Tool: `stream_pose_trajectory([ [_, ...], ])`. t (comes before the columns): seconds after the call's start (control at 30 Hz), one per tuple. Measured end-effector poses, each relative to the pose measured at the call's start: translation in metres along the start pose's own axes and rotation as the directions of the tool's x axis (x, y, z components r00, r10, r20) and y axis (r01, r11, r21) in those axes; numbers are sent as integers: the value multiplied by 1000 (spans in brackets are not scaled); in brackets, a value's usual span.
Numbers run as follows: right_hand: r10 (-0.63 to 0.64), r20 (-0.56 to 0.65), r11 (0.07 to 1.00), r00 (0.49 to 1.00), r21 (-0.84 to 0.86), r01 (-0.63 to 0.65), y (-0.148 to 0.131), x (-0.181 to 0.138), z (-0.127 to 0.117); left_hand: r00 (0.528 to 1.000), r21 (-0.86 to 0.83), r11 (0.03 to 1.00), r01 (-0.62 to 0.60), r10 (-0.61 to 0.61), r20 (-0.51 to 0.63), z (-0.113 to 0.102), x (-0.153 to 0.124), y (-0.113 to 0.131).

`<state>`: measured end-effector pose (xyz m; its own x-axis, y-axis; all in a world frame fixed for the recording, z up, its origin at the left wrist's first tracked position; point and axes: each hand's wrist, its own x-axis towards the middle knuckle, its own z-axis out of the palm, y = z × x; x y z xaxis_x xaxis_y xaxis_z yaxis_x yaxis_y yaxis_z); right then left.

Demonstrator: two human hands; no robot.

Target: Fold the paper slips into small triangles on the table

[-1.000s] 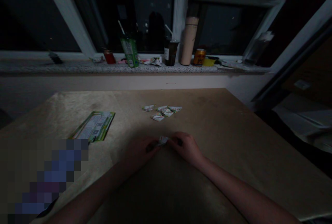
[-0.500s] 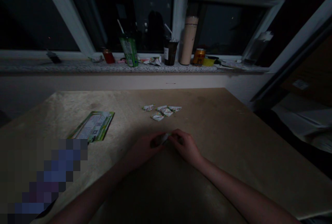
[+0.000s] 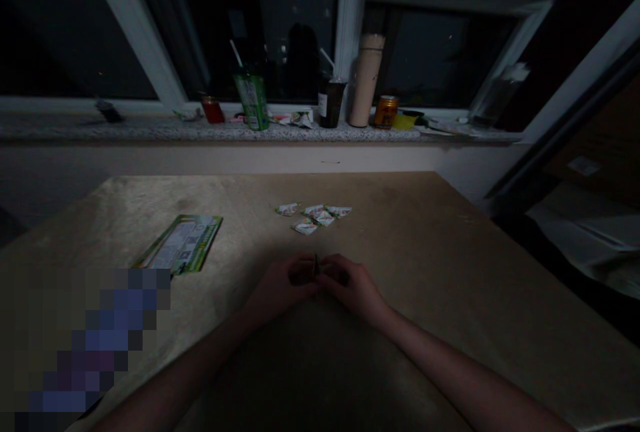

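My left hand [image 3: 280,287] and my right hand [image 3: 353,283] meet over the near middle of the table, fingers pinched. Between their fingertips they hold a small folded paper piece [image 3: 315,265], seen nearly edge-on and dark. Beyond the hands lie several small white-and-green folded paper triangles [image 3: 324,218], mostly clustered together. One folded triangle [image 3: 288,209] sits a little apart on the left. To the left of my hands a green printed packet or leaflet [image 3: 193,243] lies flat, its near end hidden behind a blurred-out patch.
The wooden table [image 3: 410,239] ends at a low wall. A stone windowsill [image 3: 170,131] above it bears a green cup [image 3: 253,100], a dark drink cup [image 3: 331,103], a tall pink bottle [image 3: 367,82], an orange can [image 3: 387,113] and a red jar [image 3: 213,110].
The folded paper between my fingertips has turned from showing its pale face to standing almost edge-on. My right fingers have shifted slightly toward my left hand. The triangles lie as before.
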<state>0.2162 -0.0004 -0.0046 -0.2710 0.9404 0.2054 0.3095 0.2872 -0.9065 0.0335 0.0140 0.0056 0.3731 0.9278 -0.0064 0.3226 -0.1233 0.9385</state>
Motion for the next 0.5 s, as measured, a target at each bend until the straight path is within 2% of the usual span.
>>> stream_pose_trajectory([
  [0.13, 13, 11, 999, 1000, 29, -14, 2, 1, 0, 996, -95, 995, 19, -10, 86, -6, 1, 1],
  [0.37, -5, 42, 997, 999, 81, 2, 3, -1, -2, 989, -166, 986, 22, 3, 150, -16, 1, -3],
  [0.5, -31, 49, 996, 998, 87, 26, 1, -2, -5, 982, -212, 974, 82, -42, 186, -22, 1, -9],
])
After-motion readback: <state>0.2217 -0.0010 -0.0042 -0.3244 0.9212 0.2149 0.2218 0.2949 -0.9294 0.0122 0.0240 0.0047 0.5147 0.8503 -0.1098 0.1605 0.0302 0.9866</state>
